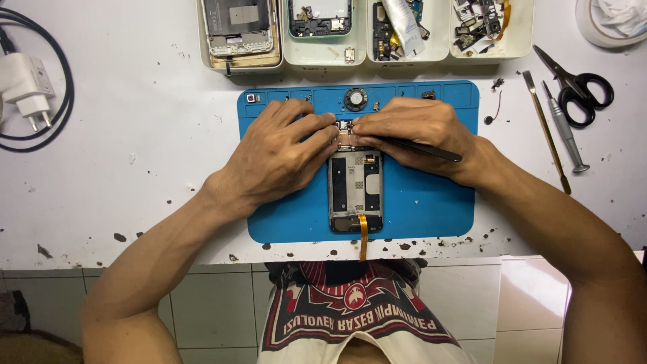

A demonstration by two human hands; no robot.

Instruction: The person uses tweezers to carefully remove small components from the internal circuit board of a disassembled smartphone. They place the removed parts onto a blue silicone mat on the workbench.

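Phone: one opened smartphone body with a dark metal frame (pixel 355 189) lies lengthwise on the mat, its top end under the fingertips of both hands.
Ribbon: one orange flex ribbon (pixel 363 237) runs from the phone's lower end over the mat's near edge.
Left hand: the left hand (pixel 280 154) lies flat, fingers nearly closed, tips pressing on the phone's top end; it grips nothing else.
Right hand: the right hand (pixel 418 133) is pinched shut around one thin black tool (pixel 426 149), tips at the same spot.
Mat: one blue rubber work mat (pixel 424 202) on the white worktop (pixel 135 168).
Trays: four white parts trays (pixel 323 54) in a row behind the mat.
Right side: one pair of black-handled scissors (pixel 574 86), one metal screwdriver (pixel 565 129), one slim flat-tipped tool (pixel 547 133).
Left side: one white charger plug (pixel 25 84) with black cable.
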